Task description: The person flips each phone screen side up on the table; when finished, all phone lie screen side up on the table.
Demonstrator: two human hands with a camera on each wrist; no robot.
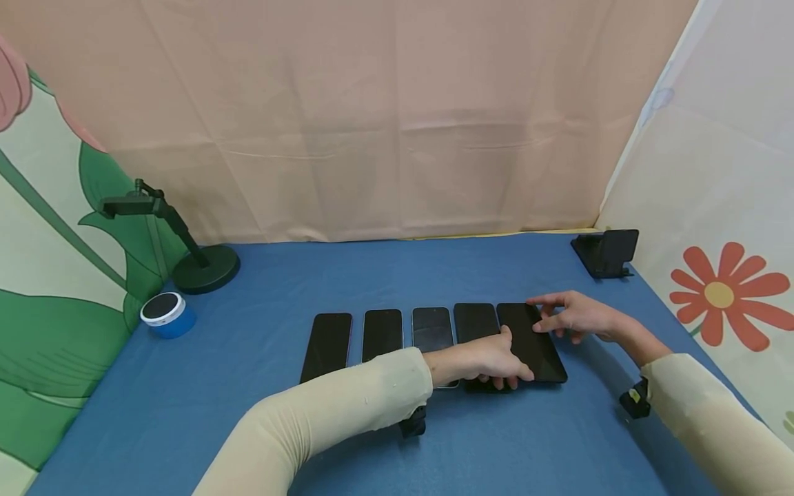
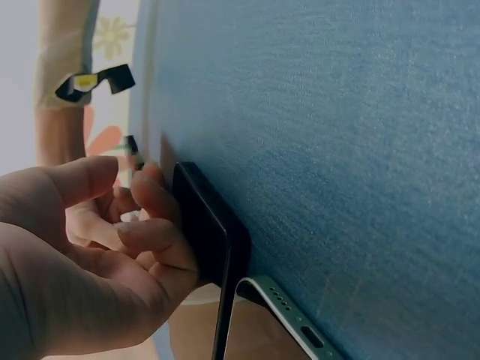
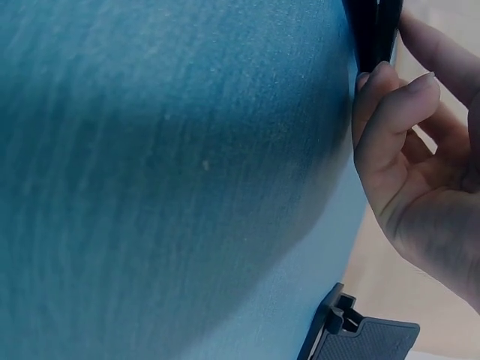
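Note:
Several phones lie side by side in a row on the blue table. The rightmost one, a black phone point(image 1: 538, 353), slants slightly, its left side close to another dark phone point(image 1: 475, 321). My left hand point(image 1: 486, 358) reaches across these two phones. Its thumb stays off the screen and its loosely bent fingers touch the rightmost phone near its lower part, as the left wrist view also shows. At the upper right corner of the same phone, my right hand point(image 1: 577, 317) pinches the edge between thumb and fingers. The undersides of the fingers are partly hidden.
Left along the row lie a phone with a greyish screen point(image 1: 432, 331), a phone with a pale rim point(image 1: 382, 334) and a black phone point(image 1: 327, 344). A black stand point(image 1: 207, 269), a blue-and-white round container point(image 1: 169, 317) and a folding holder point(image 1: 611, 251) stand farther out.

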